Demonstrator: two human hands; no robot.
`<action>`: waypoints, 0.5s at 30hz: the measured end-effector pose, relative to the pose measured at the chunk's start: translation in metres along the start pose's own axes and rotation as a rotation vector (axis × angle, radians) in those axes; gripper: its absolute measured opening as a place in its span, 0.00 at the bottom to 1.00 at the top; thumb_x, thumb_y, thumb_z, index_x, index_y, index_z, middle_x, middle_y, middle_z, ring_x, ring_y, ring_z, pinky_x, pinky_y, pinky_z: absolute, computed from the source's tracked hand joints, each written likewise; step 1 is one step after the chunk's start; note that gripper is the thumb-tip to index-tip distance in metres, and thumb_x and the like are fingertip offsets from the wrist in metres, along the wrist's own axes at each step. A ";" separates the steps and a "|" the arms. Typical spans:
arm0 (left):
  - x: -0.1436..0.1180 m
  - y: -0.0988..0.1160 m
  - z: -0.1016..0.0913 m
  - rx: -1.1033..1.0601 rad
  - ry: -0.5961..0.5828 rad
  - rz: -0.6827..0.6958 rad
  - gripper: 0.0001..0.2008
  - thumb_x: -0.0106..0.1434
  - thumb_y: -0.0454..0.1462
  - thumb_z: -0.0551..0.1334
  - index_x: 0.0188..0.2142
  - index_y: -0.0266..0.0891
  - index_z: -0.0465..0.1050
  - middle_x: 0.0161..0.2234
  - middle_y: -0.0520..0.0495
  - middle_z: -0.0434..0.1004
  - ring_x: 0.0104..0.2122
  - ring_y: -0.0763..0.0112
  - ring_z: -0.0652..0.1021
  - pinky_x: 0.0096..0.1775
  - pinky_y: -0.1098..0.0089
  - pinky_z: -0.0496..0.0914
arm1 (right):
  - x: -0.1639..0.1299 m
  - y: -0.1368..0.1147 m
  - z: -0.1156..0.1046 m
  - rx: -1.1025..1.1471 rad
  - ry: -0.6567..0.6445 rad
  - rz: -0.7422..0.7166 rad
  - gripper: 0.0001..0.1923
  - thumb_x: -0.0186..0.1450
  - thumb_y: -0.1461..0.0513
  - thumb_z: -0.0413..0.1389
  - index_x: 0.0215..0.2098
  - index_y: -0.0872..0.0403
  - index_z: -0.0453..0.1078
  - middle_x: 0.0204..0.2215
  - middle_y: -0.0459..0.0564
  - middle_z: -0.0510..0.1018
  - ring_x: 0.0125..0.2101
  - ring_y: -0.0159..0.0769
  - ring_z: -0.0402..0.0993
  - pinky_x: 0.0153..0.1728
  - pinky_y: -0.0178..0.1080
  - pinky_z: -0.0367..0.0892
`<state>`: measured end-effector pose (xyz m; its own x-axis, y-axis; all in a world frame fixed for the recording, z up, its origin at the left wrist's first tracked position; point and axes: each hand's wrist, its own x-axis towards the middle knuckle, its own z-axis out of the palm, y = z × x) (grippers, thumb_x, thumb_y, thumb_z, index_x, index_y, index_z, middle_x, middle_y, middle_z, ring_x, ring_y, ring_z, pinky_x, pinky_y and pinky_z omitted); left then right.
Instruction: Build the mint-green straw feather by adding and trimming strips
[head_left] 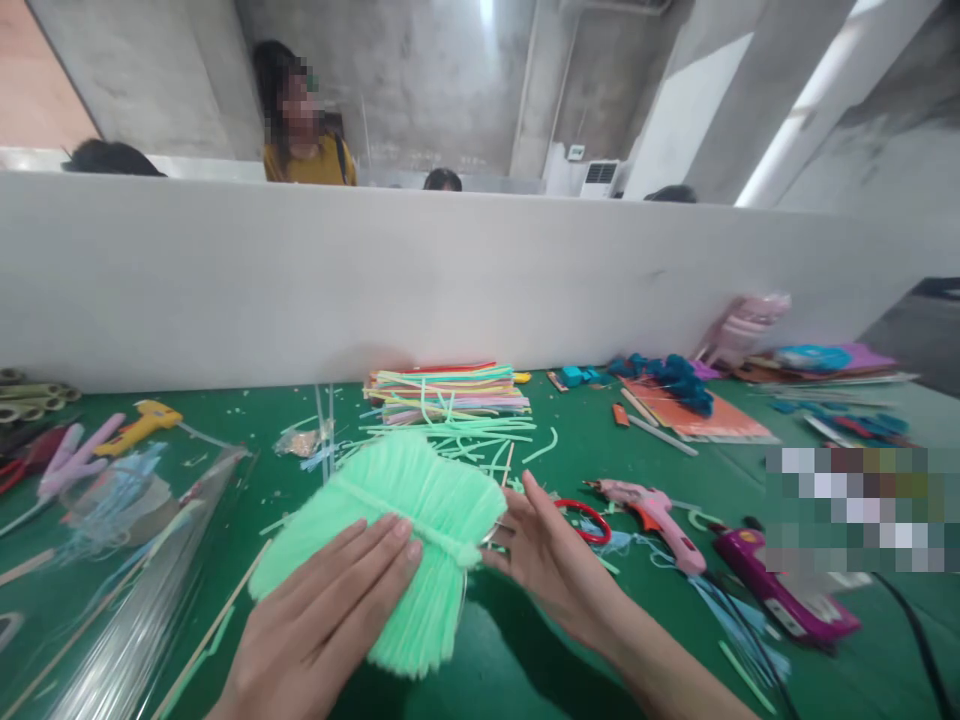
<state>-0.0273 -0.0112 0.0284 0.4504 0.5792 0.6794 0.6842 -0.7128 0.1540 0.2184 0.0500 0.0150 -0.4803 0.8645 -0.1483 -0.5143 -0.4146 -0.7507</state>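
Observation:
A light green, fuzzy leaf shape [420,480] made of pipe cleaners, with a raised central rib, is tilted above the green table. My left hand [322,610] lies across its lower left part, fingers together on top and thumb hidden; the leaf seems held in it. At the leaf's right end is my right hand [555,560], with thumb raised and fingers apart. Its fingertips are at a thin wire along the edge, partly hidden there. Red-handled scissors [585,522] lie just behind my right hand.
Bundled colored pipe cleaners [450,395] lie at the back, by a white partition [450,280]. Pink [660,515] and magenta [780,585] glue guns with cords are on the right, a yellow glue gun [146,425] and clear plastic wrap [150,600] on the left. A person [311,160] stands beyond.

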 end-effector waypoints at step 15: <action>-0.003 -0.025 0.054 -0.963 0.180 -1.117 0.25 0.68 0.50 0.51 0.59 0.40 0.64 0.55 0.37 0.73 0.52 0.55 0.75 0.49 0.58 0.72 | 0.018 0.026 0.004 -0.036 0.072 -0.068 0.18 0.62 0.56 0.62 0.48 0.54 0.72 0.43 0.51 0.80 0.37 0.35 0.78 0.37 0.37 0.75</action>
<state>-0.0152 0.0263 -0.0162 -0.1639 0.9856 -0.0407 -0.0456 0.0336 0.9984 0.1937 0.0533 -0.0048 -0.3923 0.9090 -0.1409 -0.5174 -0.3447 -0.7833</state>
